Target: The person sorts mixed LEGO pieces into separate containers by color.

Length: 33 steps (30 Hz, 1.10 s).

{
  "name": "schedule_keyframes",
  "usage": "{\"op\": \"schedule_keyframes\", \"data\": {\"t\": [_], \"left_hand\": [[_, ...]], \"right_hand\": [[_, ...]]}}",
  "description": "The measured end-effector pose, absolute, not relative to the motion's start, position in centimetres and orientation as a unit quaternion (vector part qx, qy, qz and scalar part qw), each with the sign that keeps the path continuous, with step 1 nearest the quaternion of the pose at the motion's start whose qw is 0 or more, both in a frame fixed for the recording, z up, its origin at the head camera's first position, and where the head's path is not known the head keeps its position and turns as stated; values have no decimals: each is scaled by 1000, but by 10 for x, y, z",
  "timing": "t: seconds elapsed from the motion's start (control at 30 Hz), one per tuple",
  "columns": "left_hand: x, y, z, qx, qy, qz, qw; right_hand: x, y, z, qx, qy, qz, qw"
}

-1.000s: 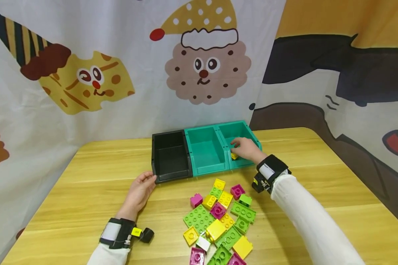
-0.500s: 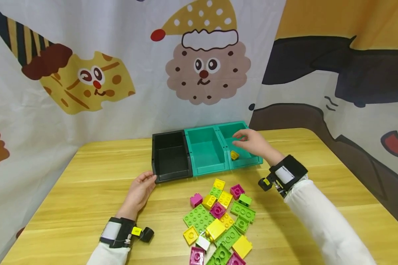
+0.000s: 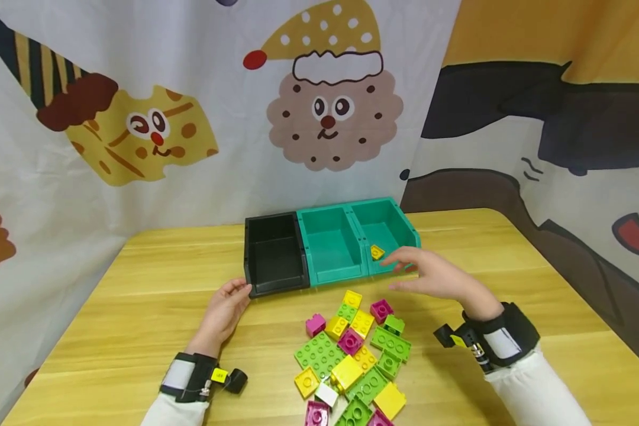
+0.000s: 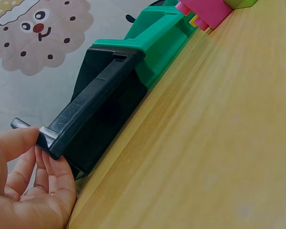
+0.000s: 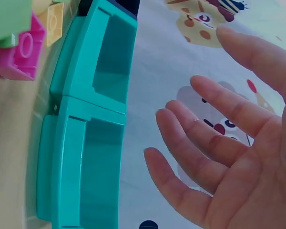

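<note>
My left hand (image 3: 226,313) pinches the front left corner of the black bin (image 3: 274,260), thumb on the rim and fingers below, as the left wrist view shows. Two teal bins stand joined to its right: the middle bin (image 3: 331,242) and the right bin (image 3: 389,228). A small yellow toy brick (image 3: 377,252) lies in the right bin near its front. My right hand (image 3: 431,275) hovers in front of the right bin, fingers spread and holding nothing. Loose toy bricks, among them a green plate brick (image 3: 319,353) and a big yellow brick (image 3: 346,371), lie in a heap before the bins.
Pink bricks (image 3: 381,310) and a white brick (image 3: 326,393) are also in the heap on the wooden table (image 3: 138,307). Behind the table hangs a printed curtain (image 3: 234,177). Each wrist wears a strap with a small camera.
My right hand has let go of the small yellow brick in the right bin and drawn back to the right and nearer. The left hand stays on the black bin's corner.
</note>
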<state>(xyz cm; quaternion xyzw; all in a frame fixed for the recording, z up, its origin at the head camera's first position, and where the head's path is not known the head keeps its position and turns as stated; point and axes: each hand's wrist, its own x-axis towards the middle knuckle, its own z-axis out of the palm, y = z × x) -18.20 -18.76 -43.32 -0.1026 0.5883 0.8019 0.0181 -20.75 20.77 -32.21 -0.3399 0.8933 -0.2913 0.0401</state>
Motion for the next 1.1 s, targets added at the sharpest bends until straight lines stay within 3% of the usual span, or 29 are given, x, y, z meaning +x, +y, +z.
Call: {"op": "schedule_keyframes", "data": {"t": [0.53,1.1], "left_hand": [[-185,-186,-436,-101,590,801,17],[-184,-188,-435,-101,583,806,20]], "right_hand": [[-176,223,-344,-346,909,-233,24],[-176,209,-361,-307,928,-199,73]]}}
